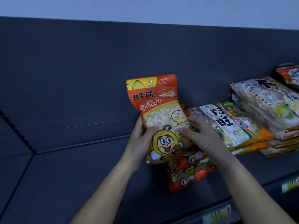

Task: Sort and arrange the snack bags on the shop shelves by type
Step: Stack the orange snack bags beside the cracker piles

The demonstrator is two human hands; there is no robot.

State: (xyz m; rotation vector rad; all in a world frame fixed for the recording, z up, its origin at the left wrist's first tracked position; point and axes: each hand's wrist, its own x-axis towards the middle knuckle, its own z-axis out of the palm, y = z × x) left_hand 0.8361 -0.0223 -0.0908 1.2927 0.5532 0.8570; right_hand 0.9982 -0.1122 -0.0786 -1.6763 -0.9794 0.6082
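The dark shelf (pixel 68 172) carries green-and-white bags (pixel 229 125) stacked flat at my right, kept apart by type. Beside them lies the pile of orange bags (pixel 187 173). I hold one orange bag (pixel 160 113) upright above that pile, my left hand (pixel 140 141) and right hand (pixel 202 135) pinching its lower edges with thumbs in front, probably to square it.

A pale wall (pixel 145 7) runs across the far top of the view. Price labels (pixel 216 214) sit along the near right edge, one more (pixel 289 185) further right, their print blurred.
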